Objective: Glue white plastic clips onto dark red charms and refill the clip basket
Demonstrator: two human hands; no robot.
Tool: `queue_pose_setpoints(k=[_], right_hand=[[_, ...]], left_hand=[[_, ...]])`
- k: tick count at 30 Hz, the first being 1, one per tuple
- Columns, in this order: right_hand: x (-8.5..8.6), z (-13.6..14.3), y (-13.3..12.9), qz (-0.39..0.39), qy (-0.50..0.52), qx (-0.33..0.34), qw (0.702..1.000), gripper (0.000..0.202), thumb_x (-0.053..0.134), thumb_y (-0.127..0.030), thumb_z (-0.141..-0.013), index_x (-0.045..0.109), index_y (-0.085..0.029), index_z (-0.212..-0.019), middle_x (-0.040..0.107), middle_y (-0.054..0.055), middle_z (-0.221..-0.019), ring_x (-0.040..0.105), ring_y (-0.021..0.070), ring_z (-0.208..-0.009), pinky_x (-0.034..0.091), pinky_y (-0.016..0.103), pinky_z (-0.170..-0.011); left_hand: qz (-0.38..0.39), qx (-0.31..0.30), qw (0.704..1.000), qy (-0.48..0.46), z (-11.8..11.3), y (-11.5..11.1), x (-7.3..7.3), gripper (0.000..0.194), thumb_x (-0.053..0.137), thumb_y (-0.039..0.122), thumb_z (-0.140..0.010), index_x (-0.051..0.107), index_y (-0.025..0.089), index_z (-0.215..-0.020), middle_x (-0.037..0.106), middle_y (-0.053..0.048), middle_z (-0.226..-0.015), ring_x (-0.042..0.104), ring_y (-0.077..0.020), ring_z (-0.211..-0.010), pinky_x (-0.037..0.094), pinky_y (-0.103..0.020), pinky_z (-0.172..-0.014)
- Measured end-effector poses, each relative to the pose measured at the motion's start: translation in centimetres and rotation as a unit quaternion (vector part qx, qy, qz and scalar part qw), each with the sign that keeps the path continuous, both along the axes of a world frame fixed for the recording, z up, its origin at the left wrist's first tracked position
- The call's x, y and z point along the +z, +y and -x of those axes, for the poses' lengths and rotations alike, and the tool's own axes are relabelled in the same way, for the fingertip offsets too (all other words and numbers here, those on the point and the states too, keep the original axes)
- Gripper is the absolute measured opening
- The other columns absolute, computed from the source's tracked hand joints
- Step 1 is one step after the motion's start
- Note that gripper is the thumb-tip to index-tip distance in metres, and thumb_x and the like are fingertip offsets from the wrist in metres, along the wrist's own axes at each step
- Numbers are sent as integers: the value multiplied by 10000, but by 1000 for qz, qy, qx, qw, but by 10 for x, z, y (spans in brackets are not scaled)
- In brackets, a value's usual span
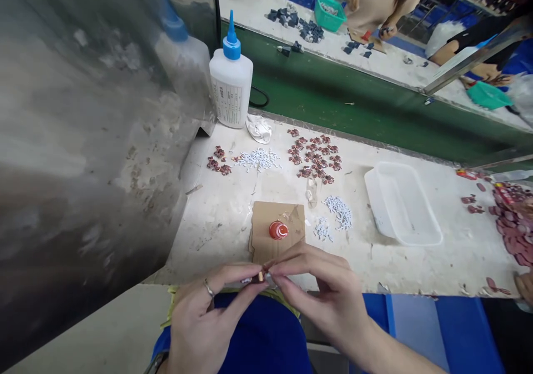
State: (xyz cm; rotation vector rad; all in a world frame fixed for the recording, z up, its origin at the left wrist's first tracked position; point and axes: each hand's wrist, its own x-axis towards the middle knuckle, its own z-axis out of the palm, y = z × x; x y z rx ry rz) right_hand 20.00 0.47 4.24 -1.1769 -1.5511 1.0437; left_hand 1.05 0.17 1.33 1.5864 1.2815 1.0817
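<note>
My left hand (204, 313), with a ring on one finger, pinches a small brown piece with an orange patch (261, 276) between thumb and fingertips. Against its right side, the closed fingertips of my right hand (328, 290) meet it, with a tiny pale piece (268, 274) at their tips, partly hidden. Just beyond both hands lies a square of cardboard (260, 218) bearing a small red, glossy cup-like thing (278, 229). Tiny white-blue pieces lie in a nearby pile (339, 213) and in a farther pile (260, 160).
Brown figure parts (318, 157) cluster at the back, with several more (219, 161) to the left. A white bottle (231, 88) with a blue nozzle stands by the metal panel (104, 113). Right of centre is a white plastic tray (377, 218). Co-workers sit across the green divider (312, 79).
</note>
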Motion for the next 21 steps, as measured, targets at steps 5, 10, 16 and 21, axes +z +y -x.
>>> queue_pose_setpoints(k=[5, 10, 16, 21], right_hand=[[-2, 1, 2, -6, -3, 7, 1000, 189, 712, -29, -878, 775, -175, -980, 794, 42, -896, 757, 129, -826, 621, 229, -745], [-3, 0, -2, -81, -101, 44, 991, 214, 664, -14, -926, 746, -140, -1077, 782, 80, -983, 757, 132, -853, 625, 205, -726], [0, -4, -1, -110, -144, 58, 982, 241, 636, -10, -940, 716, -138, -1128, 767, 86, -1017, 749, 138, -895, 630, 218, -773], [1, -3, 4, 34, -50, 30, 998, 324, 770, -160, -891, 701, -224, -1200, 769, 33, -1042, 745, 142, -918, 634, 258, -828]], left_hand=[[-8, 0, 1000, -7, -2, 1, 1, 177, 765, 224, -871, 702, 344, -985, 775, 207, -957, 754, 3, -806, 571, -21, -845], [-17, 17, 1000, 4, -2, 2, 0, 226, 805, 186, -823, 733, 352, -960, 779, 204, -946, 753, 0, -777, 561, -13, -856], [-6, 17, 1000, 6, -1, 3, 1, 227, 804, 196, -826, 752, 363, -971, 786, 182, -918, 760, -24, -741, 580, -24, -800], [-1, 5, 999, 36, -2, 8, -3, 281, 757, 200, -869, 713, 340, -1109, 794, 140, -982, 776, -56, -838, 595, -71, -853]])
